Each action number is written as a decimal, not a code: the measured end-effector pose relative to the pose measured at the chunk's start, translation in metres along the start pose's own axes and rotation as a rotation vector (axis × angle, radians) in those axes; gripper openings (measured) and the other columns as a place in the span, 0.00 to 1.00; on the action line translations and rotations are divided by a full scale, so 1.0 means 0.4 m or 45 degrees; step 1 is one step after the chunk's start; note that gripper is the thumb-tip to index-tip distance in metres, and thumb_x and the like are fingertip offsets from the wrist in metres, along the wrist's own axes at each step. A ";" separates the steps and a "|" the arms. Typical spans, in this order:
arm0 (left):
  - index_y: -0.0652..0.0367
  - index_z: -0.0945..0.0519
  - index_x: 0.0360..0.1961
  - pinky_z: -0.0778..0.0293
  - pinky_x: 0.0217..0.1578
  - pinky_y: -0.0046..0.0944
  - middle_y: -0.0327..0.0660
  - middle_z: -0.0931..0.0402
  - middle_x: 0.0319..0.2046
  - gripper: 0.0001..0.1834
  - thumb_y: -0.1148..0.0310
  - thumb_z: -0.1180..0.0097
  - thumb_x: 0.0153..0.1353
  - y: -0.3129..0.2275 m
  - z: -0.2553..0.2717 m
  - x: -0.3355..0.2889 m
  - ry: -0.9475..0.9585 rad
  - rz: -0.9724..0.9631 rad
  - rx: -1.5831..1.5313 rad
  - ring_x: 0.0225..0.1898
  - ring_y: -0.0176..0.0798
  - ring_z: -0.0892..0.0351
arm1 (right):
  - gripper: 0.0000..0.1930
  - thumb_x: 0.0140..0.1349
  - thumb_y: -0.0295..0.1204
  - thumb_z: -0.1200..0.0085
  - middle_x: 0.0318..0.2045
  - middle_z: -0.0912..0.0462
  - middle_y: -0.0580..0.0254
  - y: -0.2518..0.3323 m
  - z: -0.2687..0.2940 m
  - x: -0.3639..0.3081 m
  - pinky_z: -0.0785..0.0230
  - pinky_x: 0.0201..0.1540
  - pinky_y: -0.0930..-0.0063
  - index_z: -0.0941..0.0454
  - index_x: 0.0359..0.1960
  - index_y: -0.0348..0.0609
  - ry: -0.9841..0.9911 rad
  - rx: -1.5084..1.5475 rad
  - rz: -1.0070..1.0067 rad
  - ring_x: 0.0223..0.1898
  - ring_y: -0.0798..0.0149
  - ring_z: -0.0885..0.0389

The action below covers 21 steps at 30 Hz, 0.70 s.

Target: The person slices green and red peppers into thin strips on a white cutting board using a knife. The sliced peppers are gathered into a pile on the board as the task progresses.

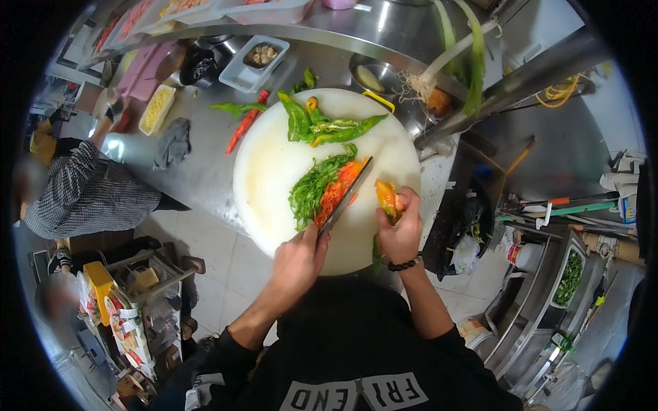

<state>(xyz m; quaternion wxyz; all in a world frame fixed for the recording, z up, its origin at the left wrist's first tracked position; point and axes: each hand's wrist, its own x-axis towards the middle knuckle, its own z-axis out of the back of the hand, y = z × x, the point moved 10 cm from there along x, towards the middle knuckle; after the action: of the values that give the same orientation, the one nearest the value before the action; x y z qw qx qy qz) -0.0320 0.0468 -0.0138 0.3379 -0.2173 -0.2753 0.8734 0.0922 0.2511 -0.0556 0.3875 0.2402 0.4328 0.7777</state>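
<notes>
My left hand (299, 259) is closed round the handle of a kitchen knife (347, 194), its blade tilted away to the upper right over a round white cutting board (260, 188). Along the blade's left side lie orange-red pepper shreds (336, 195), touching a pile of green pepper shreds (310, 188). To the right of the knife, my right hand (402, 233) grips an orange-yellow pepper piece (386, 196), partly hidden by the fingers. Green peppers (336, 130), some with orange patches, rest at the board's far side.
Beyond the board are a red chili (245, 129), a grey tub (254, 65) and a metal bowl (373, 74). A grey cloth (173, 142) and a yellow-filled container (157, 109) lie left. Scallions hang off a raised shelf (384, 27). Another person (89, 192) stands at the left.
</notes>
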 end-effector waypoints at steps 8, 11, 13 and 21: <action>0.60 0.28 0.66 0.18 0.32 0.63 0.60 0.16 0.39 0.21 0.66 0.46 0.77 0.090 -0.108 -0.032 0.242 0.076 -0.013 0.33 0.66 0.15 | 0.26 0.75 0.45 0.45 0.56 0.15 0.40 0.040 0.071 0.012 0.24 0.60 0.51 0.23 0.63 0.36 0.032 -0.338 0.258 0.55 0.37 0.16; 0.63 0.28 0.57 0.18 0.29 0.63 0.59 0.16 0.31 0.17 0.62 0.46 0.77 0.057 -0.097 -0.022 0.181 -0.041 0.076 0.29 0.66 0.14 | 0.23 0.68 0.22 0.40 0.57 0.18 0.37 0.038 0.072 -0.007 0.27 0.63 0.50 0.25 0.65 0.31 -0.033 -0.385 0.418 0.58 0.34 0.19; 0.64 0.27 0.50 0.18 0.27 0.62 0.57 0.16 0.25 0.15 0.60 0.47 0.77 0.017 -0.052 -0.042 0.017 -0.097 0.096 0.28 0.65 0.13 | 0.21 0.69 0.18 0.45 0.54 0.18 0.36 0.066 0.041 -0.031 0.26 0.61 0.50 0.26 0.63 0.29 0.046 -0.379 0.518 0.55 0.31 0.20; 0.66 0.27 0.53 0.17 0.27 0.62 0.57 0.18 0.26 0.17 0.60 0.48 0.78 0.036 -0.057 -0.044 0.154 -0.079 0.152 0.26 0.66 0.14 | 0.20 0.71 0.23 0.46 0.59 0.17 0.38 0.050 -0.062 -0.106 0.28 0.66 0.44 0.22 0.63 0.31 0.259 -0.702 0.743 0.60 0.35 0.19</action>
<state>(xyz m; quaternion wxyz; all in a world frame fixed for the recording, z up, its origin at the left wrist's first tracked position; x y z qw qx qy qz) -0.0140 0.0329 -0.0365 0.3931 -0.2403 -0.2084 0.8627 0.0917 0.1981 -0.0525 0.1559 0.1619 0.1582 0.9615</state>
